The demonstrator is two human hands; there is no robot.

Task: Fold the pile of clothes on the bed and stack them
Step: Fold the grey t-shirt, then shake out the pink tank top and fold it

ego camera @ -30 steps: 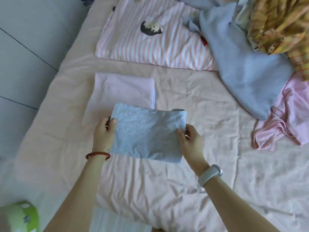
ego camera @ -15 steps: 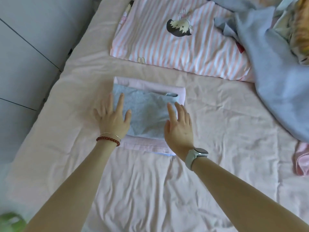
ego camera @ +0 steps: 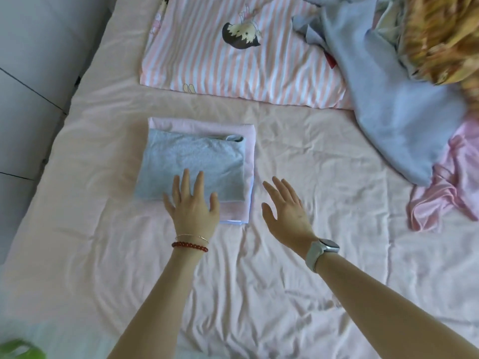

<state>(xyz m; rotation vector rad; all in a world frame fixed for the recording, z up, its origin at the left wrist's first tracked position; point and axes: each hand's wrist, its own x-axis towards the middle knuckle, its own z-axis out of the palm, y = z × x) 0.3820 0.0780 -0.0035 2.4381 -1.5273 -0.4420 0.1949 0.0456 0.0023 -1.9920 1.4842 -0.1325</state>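
On the pink bed [ego camera: 298,268] I am pressing my flat left hand [ego camera: 193,208] gently on the folded blue top [ego camera: 191,164], right hand [ego camera: 287,211] spread wide, holding nothing.

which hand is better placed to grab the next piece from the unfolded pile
Right. The right hand is open, off the stack, on the side of the loose pink garment and blue garment; the left hand rests on the folded blue cloth.

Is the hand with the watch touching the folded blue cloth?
No, the right hand with the watch is open over the pink bedsheet, off to the side of the folded light blue cloth.
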